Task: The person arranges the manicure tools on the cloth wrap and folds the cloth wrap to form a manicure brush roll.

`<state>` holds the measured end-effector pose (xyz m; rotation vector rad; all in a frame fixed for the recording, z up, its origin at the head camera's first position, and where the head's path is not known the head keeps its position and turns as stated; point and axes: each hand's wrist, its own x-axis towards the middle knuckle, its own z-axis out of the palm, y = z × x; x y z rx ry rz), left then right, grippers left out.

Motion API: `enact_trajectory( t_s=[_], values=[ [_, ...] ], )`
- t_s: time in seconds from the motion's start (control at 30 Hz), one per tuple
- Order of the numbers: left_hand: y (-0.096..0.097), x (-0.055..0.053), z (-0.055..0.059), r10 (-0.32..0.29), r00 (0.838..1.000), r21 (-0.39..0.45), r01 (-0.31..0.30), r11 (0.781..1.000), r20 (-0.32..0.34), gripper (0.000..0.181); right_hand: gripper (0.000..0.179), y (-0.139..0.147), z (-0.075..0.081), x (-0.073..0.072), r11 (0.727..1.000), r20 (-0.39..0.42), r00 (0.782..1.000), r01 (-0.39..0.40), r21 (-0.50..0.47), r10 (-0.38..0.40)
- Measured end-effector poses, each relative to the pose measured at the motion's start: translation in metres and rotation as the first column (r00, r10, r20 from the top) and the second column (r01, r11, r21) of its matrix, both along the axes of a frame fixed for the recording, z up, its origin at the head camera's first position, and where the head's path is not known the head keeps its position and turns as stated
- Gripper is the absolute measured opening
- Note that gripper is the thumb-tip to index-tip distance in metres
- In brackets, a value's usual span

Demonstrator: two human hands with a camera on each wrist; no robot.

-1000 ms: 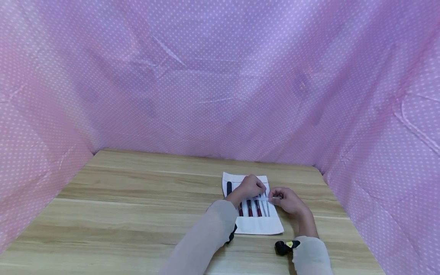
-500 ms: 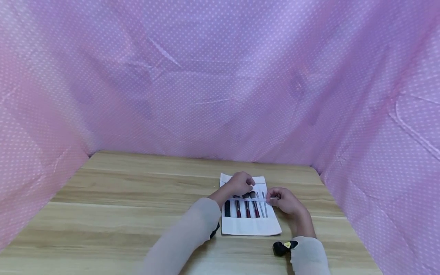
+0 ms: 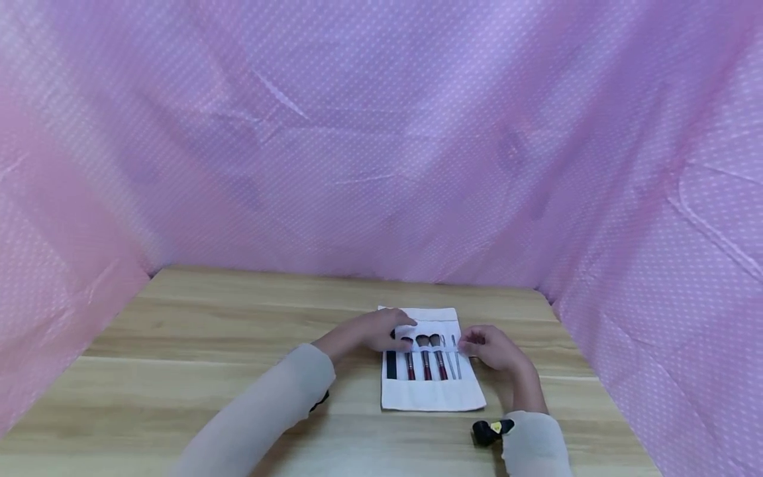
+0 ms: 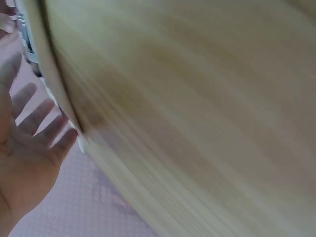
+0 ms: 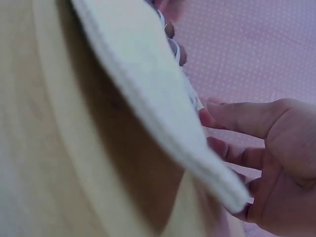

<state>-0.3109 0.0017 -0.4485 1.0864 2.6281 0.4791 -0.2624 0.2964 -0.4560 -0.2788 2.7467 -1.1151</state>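
Note:
A white cloth brush roll (image 3: 433, 396) lies unfolded on the table. Tucked under its elastic band are a flat black strip (image 3: 391, 366), several makeup brushes (image 3: 426, 363) with dark bristles and red handles, and slim silver tools (image 3: 456, 366). My left hand (image 3: 381, 330) reaches over the roll's left side, covering the strip's upper part; the left wrist view shows the fingers (image 4: 34, 113) spread and holding nothing. At the right edge, my right hand (image 3: 490, 346) pinches the roll's side by the band, thumb (image 5: 237, 117) above and fingers curled in the right wrist view.
The wooden table (image 3: 238, 331) runs back to a pink polka-dot curtain (image 3: 357, 165), which also rises along both sides. A black wrist camera (image 3: 489, 432) sits at the right sleeve.
My left hand has moved left from the silver tools across the brushes to the roll's left side, its fingers loosening and uncovering the brushes. My right hand has kept its place at the right edge.

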Motion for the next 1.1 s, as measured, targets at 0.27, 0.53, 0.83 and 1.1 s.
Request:
enact_trajectory(
  t_s=[0.27, 0.53, 0.83, 1.1],
  values=[
    [-0.021, 0.009, 0.001, -0.011, 1.0, -0.129, 0.012, 0.992, 0.011, 0.075, 0.015, -0.009, 0.021, 0.008, 0.996, 0.004, 1.0, -0.031, 0.086, 0.031],
    [-0.032, 0.028, 0.001, 0.008, 0.988, -0.229, -0.043, 0.972, -0.154, 0.078, 0.041, -0.038, 0.039, 0.009, 0.964, -0.031, 0.994, -0.094, 0.25, 0.105],
    [-0.057, 0.05, -0.004, 0.052, 0.946, -0.241, -0.135, 0.961, -0.321, 0.076, 0.059, -0.092, 0.044, 0.02, 0.795, -0.141, 0.931, -0.2, 0.572, 0.336],
    [-0.079, 0.075, -0.003, 0.076, 0.931, -0.204, -0.157, 0.966, -0.356, 0.064, 0.081, -0.124, 0.028, 0.046, 0.715, -0.135, 0.899, -0.232, 0.659, 0.416]
  ],
)
